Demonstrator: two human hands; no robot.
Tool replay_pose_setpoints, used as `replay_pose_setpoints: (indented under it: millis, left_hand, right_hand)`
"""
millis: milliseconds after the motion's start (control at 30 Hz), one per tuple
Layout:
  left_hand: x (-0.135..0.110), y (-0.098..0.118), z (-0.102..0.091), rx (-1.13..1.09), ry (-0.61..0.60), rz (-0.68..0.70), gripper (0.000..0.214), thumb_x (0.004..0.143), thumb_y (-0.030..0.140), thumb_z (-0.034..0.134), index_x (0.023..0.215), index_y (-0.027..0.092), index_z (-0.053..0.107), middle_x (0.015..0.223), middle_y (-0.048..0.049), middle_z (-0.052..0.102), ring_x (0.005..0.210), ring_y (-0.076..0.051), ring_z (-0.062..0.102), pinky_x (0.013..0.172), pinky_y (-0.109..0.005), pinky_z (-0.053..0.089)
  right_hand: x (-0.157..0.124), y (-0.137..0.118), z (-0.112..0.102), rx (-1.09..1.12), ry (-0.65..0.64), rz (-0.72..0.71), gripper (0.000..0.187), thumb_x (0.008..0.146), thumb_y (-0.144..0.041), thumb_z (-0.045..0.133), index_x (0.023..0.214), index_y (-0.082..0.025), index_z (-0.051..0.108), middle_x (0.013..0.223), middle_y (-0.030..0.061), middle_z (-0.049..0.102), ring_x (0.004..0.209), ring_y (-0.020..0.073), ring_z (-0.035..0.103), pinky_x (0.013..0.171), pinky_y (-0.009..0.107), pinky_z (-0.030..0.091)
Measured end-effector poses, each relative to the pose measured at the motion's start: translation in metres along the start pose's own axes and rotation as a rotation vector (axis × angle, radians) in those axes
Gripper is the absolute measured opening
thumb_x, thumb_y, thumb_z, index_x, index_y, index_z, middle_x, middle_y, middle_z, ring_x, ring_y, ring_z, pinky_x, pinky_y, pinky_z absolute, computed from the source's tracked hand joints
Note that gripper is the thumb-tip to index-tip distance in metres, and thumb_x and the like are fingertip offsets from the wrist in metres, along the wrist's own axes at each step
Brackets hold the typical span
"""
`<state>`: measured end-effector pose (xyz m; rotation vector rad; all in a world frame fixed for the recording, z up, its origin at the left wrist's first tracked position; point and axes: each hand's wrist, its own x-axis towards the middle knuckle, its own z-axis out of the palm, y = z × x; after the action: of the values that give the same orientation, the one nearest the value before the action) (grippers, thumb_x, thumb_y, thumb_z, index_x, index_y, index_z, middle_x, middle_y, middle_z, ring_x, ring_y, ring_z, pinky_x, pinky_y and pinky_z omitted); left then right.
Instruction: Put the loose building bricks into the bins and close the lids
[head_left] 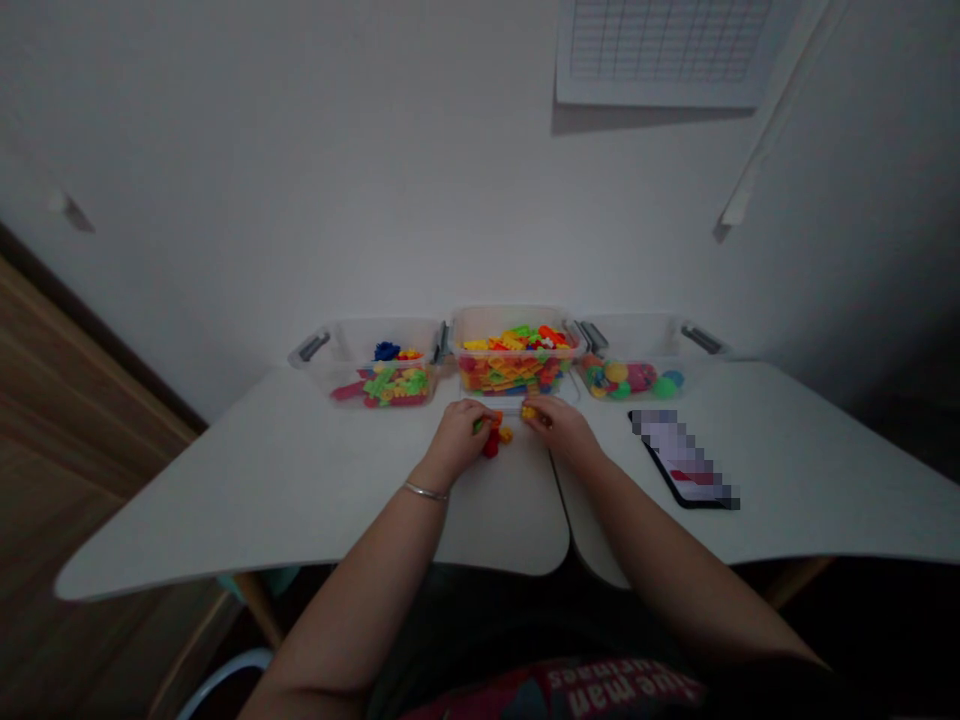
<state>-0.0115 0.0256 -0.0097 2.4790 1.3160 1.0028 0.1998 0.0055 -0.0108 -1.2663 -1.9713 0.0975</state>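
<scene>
Directly in front of a clear plastic storage bin (517, 312) packed with bright building pieces, two bare hands work close together on a white surface (300, 490). The left hand (456, 440), a metal bangle (425, 491) on its wrist, curls almost shut over a green plastic piece (478, 426), with a small cluster of red and orange pieces (493, 442) just beside it; the fingers hide whether they are joined. The right hand (562, 428) is nearly closed, its fingertips (537, 408) pinching a yellow piece (529, 412). To the bin's left sits a second bin (390, 325) of blue, green and red pieces; to its right, a third bin (630, 322) of coloured balls, and further right a phone (679, 455) with a pixelated screen
</scene>
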Motion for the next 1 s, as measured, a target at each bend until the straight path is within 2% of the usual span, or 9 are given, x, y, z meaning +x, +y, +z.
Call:
replay_pose_setpoints:
  millis: [133,233,333,433,533,600,800,900,1000]
  left_hand:
    - [0.0,-0.001,0.0,-0.001,-0.011,0.016,0.018,0.083,0.013,0.057,0.091,0.018,0.073,0.095,-0.0066,0.071,0.095,-0.021,0.061,0.094,-0.04,0.045]
    - [0.0,-0.002,0.001,-0.004,-0.011,0.013,0.018,0.082,0.013,0.057,0.09,0.019,0.073,0.095,-0.0062,0.071,0.096,-0.021,0.061,0.094,-0.039,0.046]
    - [0.0,-0.002,0.0,-0.006,-0.016,0.015,0.018,0.082,0.013,0.057,0.089,0.019,0.072,0.095,-0.0056,0.071,0.095,-0.02,0.062,0.093,-0.04,0.046]
    - [0.001,-0.002,0.0,-0.007,-0.027,0.014,0.018,0.082,0.013,0.058,0.089,0.02,0.072,0.095,-0.0054,0.072,0.096,-0.021,0.062,0.094,-0.04,0.046]
    - [0.001,-0.003,0.001,-0.016,-0.028,0.024,0.017,0.081,0.012,0.058,0.089,0.019,0.072,0.095,-0.0057,0.072,0.096,-0.02,0.063,0.094,-0.04,0.046]
    - [0.001,-0.004,0.003,-0.022,-0.021,0.037,0.017,0.082,0.012,0.058,0.089,0.019,0.072,0.095,-0.006,0.072,0.095,-0.02,0.063,0.094,-0.04,0.045]
    - [0.001,-0.006,0.005,-0.01,-0.035,0.044,0.018,0.082,0.012,0.058,0.09,0.019,0.072,0.096,-0.0065,0.072,0.096,-0.02,0.063,0.094,-0.041,0.045]
    - [0.0,-0.005,0.003,0.001,-0.04,0.049,0.018,0.082,0.012,0.057,0.09,0.018,0.072,0.095,-0.0066,0.072,0.095,-0.02,0.063,0.094,-0.041,0.045]
    - [0.0,-0.003,0.001,0.006,-0.033,0.04,0.018,0.082,0.013,0.057,0.091,0.018,0.072,0.094,-0.0064,0.072,0.094,-0.021,0.062,0.094,-0.04,0.046]
  right_hand:
    - [0.024,-0.002,-0.025,-0.006,0.369,0.006,0.026,0.086,-0.03,0.055,0.107,-0.019,0.067,0.104,0.0098,0.071,0.096,0.0231,0.063,0.089,0.04,0.05]
    - [0.044,0.002,-0.04,-0.053,0.512,0.057,0.028,0.087,-0.032,0.054,0.109,-0.02,0.065,0.109,0.0098,0.069,0.103,0.0246,0.06,0.094,0.042,0.045]
    - [0.061,0.008,-0.043,-0.112,0.525,0.134,0.029,0.088,-0.032,0.052,0.111,-0.021,0.065,0.109,0.0084,0.07,0.104,0.0253,0.059,0.097,0.044,0.041]
    - [0.069,0.011,-0.037,-0.155,0.473,0.174,0.029,0.09,-0.028,0.045,0.108,-0.021,0.068,0.107,0.0085,0.071,0.103,0.0247,0.06,0.1,0.048,0.038]
    - [0.069,0.008,-0.03,-0.224,0.378,0.143,0.03,0.091,-0.029,0.043,0.1,-0.021,0.071,0.111,0.0087,0.07,0.11,0.0252,0.057,0.108,0.054,0.027]
    - [0.066,0.006,-0.028,-0.277,0.342,0.101,0.029,0.09,-0.031,0.046,0.102,-0.02,0.071,0.117,0.0094,0.068,0.115,0.0267,0.055,0.111,0.057,0.022]
    - [0.064,0.006,-0.03,-0.321,0.248,0.048,0.037,0.089,-0.038,0.049,0.114,-0.015,0.066,0.128,0.0148,0.062,0.122,0.0309,0.051,0.11,0.057,0.026]
    - [0.06,0.002,-0.031,-0.27,0.252,0.048,0.04,0.086,-0.035,0.052,0.12,-0.014,0.061,0.134,0.0154,0.057,0.127,0.0319,0.046,0.111,0.057,0.025]
    - [0.047,-0.011,-0.026,-0.196,0.338,0.004,0.04,0.084,-0.028,0.052,0.122,-0.018,0.057,0.135,0.013,0.055,0.13,0.0295,0.044,0.115,0.056,0.019]
